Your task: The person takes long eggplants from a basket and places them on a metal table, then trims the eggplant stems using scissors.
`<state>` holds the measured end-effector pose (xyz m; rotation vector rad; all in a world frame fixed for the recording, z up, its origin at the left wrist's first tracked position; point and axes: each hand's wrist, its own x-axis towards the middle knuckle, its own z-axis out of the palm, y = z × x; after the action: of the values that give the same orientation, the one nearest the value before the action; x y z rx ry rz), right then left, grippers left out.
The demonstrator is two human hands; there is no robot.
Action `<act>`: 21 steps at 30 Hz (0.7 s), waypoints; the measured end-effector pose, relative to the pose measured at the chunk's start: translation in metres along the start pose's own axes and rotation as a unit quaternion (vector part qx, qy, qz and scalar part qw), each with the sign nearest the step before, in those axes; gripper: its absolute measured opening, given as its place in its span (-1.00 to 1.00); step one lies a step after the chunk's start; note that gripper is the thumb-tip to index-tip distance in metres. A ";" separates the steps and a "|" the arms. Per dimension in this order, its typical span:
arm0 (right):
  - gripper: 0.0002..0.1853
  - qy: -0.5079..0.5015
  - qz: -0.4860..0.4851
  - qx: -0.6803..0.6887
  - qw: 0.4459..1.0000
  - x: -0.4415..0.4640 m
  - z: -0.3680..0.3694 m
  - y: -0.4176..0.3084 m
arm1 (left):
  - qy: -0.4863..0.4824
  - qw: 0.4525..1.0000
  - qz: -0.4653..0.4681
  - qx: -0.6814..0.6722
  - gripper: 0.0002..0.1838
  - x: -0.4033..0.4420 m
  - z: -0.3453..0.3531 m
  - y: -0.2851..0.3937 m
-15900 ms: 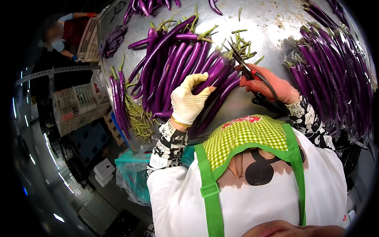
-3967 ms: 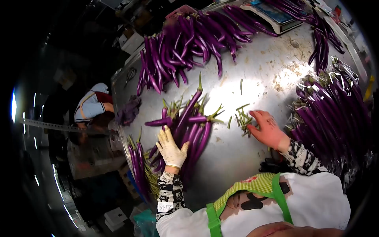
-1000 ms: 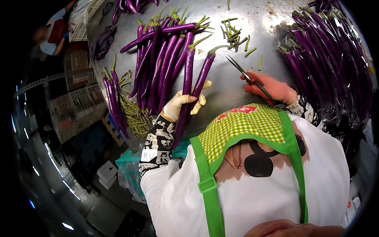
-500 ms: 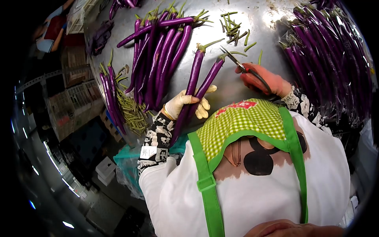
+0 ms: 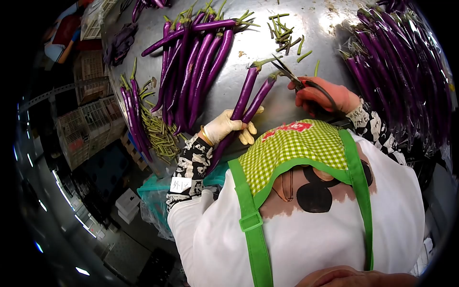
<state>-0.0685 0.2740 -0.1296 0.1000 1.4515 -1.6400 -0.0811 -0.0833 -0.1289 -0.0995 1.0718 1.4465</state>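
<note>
"Status from your end?"

"I've got two eggplants [image 5: 245, 93] gripped in the white-gloved left hand [image 5: 227, 126], thumb across them, some fingers loosely spread. My pink-gloved right hand [image 5: 327, 93] is closed round the handles of the scissors [image 5: 292, 76], blades at one green stem; I can't tell if they touch it."

"And around the hands?"

"Bunched eggplants [image 5: 189, 76] beyond the left, short stem pieces [image 5: 286, 34] past the scissors, bagged eggplants [image 5: 394, 76] far right, all on the tabletop [image 5: 325, 48]."

Eggplants [image 5: 245, 91] purple, stems [image 5: 262, 62] green; left glove [image 5: 224, 126] cream, right glove [image 5: 331, 95] coral; apron [image 5: 296, 152] green-checked; sleeves [image 5: 192, 160] black-and-white print.
</note>
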 end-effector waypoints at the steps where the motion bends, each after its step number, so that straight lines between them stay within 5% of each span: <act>1: -0.54 -0.001 0.008 -0.006 1.000 0.000 -0.001 -0.003 | 0.010 1.000 0.001 0.027 -0.26 0.001 0.000 -0.001; 6: -0.53 -0.011 0.017 -0.087 0.996 0.002 -0.005 -0.015 | 0.196 0.957 -0.021 0.214 -0.54 0.011 0.000 -0.017; 9: -0.55 -0.009 0.021 -0.088 0.996 -0.003 -0.003 -0.018 | 0.236 0.904 0.000 0.358 -0.50 0.017 0.017 -0.012; 16: -0.58 0.011 -0.014 0.002 1.000 0.004 -0.011 0.017 | 0.347 0.707 0.108 0.607 -0.33 0.033 0.032 -0.016; 19: -0.63 0.008 -0.056 -0.139 0.989 0.005 -0.021 0.037 | 0.393 0.581 0.233 0.674 -0.39 0.028 0.029 0.009; 20: -0.68 0.025 -0.045 -0.132 0.990 -0.001 -0.019 0.037 | 0.439 0.584 0.170 0.661 -0.43 0.028 0.022 0.021; 21: -0.69 0.033 -0.046 -0.155 0.986 0.000 -0.020 0.039 | 0.508 0.510 0.232 0.654 -0.37 0.029 0.011 0.028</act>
<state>-0.0523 0.2946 -0.1650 -0.0915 1.7673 -1.4735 -0.1048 -0.0490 -0.1264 0.5536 3.1388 0.4429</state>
